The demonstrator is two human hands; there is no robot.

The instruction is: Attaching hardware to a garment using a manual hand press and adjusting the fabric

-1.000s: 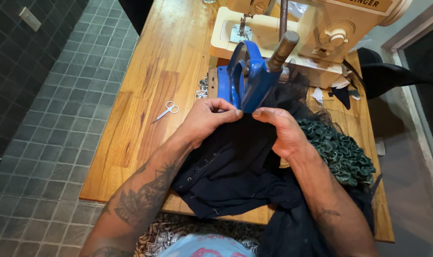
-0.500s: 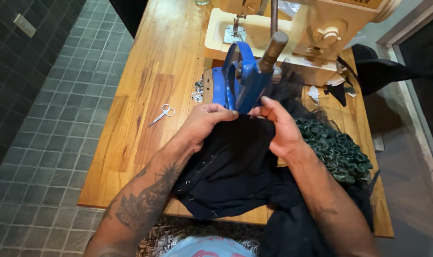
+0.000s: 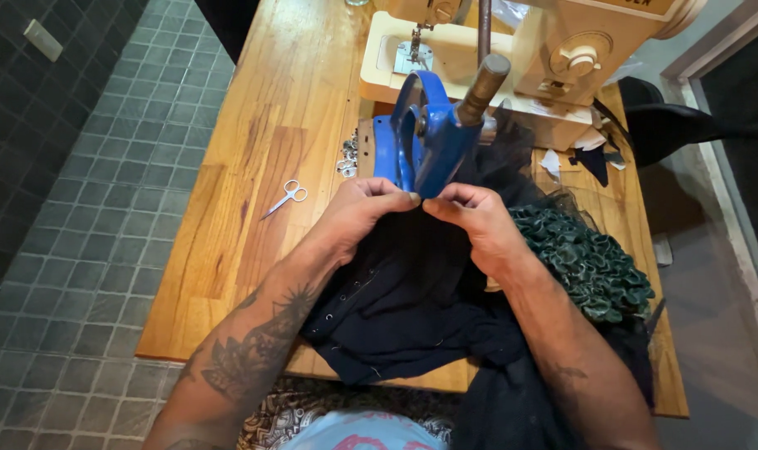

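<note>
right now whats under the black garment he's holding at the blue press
Under the black garment lies the wooden table; green ruffled fabric shows at its right edge. Anything else beneath is covered.

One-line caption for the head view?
Both hands, left and right, pinch black fabric at a blue hand press.

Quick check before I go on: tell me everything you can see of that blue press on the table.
The blue press is a hand-operated bench tool with a glossy painted metal C-shaped frame, upright on a flat blue base on the wooden table. A dull brown handle slants up to the right from its top. It stands before the cream sewing machine. Black fabric reaches its front, where the left hand and right hand pinch it.
</note>
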